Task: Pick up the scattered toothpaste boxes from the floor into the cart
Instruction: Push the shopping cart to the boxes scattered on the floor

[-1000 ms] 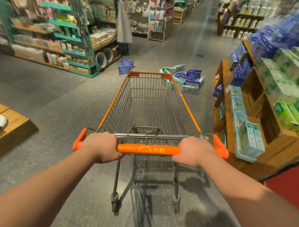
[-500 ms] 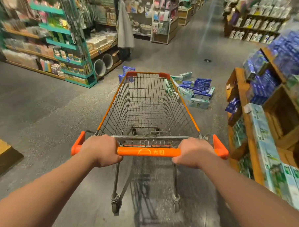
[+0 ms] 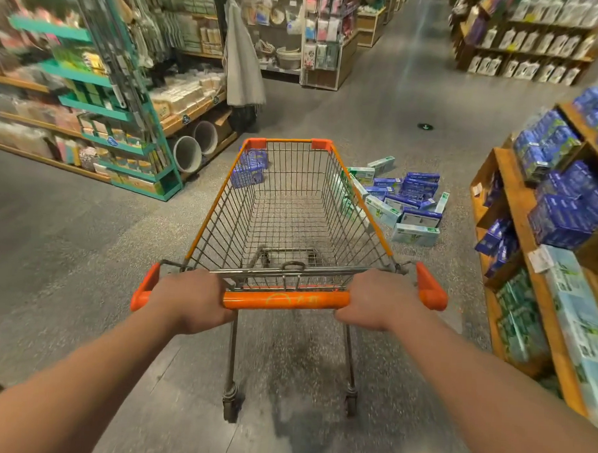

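Observation:
A wire shopping cart [image 3: 361, 208] with orange trim stands in front of me, and its basket holds nothing. My left hand [image 3: 193, 298] grips the left part of the orange handle [image 3: 286, 300]. My right hand [image 3: 378, 300] grips the right part. A heap of several blue and pale green toothpaste boxes [image 3: 406, 200] lies on the grey floor just right of the cart's front, partly seen through the wire side. Two more blue boxes [image 3: 248, 167] lie on the floor by the cart's front left corner.
A wooden shelf unit [image 3: 522, 215] stacked with blue and green boxes lines the right side. A teal rack [image 3: 131, 116] and wooden shelves with round bins [image 3: 187, 153] stand at the left. A grey garment [image 3: 243, 56] hangs ahead. The aisle runs on beyond the boxes.
The cart and I have rolled forward. The floor boxes are nearer and now sit beside the cart's front right. The right shelf has slid closer past me.

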A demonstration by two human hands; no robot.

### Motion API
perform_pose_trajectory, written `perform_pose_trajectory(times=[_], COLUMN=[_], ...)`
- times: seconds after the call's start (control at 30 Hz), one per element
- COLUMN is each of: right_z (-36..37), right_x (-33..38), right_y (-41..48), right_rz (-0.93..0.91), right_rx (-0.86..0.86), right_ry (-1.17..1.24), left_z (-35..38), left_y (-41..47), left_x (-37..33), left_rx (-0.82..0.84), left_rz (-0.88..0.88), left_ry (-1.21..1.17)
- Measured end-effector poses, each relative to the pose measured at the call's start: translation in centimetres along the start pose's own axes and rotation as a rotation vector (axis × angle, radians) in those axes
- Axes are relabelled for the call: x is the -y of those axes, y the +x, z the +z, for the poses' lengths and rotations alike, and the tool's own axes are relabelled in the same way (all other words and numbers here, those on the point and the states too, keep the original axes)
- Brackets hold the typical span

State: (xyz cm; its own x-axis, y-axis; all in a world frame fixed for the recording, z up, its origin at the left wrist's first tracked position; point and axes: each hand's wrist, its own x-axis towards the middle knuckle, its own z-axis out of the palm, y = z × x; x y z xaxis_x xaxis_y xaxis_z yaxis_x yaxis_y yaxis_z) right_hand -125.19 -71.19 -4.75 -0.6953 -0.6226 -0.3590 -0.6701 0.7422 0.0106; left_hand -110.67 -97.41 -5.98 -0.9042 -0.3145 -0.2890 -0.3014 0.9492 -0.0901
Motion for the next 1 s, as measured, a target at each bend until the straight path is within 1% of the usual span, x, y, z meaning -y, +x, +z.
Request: perform_pose_trajectory(times=[0.13,0.33,0.63,0.8,1.0], right_z=[-2.8,-6.6,-12.2,-15.3,-17.9], right_x=[-2.2,-4.9,-7.7,-8.6,-8.9], right_y=[8.0,19.0,34.6,42.0,48.8], right_rz=[-0.019,-0.057,-0.040,-0.015,-0.007], right_rx=[-0.011,0.005,0.016,0.025,0.034], right_ry=[-0.018,-0.035,-0.056,-0.047,-0.021], left_z=[-1.8,-5.1,-9.6,-11.5,-13.6], left_y=[7.9,18.2,33.8,42.2,49.8], left_x=[1.5,3.6,7.8,10.9,13.9], left_rx=[-0.012,0.029,0.016,-0.013,-0.011], left_rz=[-0.036,-0.065,-0.054,-0.037,-0.013], left_ry=[0.007,-0.009,-0.012,0.008,0.038])
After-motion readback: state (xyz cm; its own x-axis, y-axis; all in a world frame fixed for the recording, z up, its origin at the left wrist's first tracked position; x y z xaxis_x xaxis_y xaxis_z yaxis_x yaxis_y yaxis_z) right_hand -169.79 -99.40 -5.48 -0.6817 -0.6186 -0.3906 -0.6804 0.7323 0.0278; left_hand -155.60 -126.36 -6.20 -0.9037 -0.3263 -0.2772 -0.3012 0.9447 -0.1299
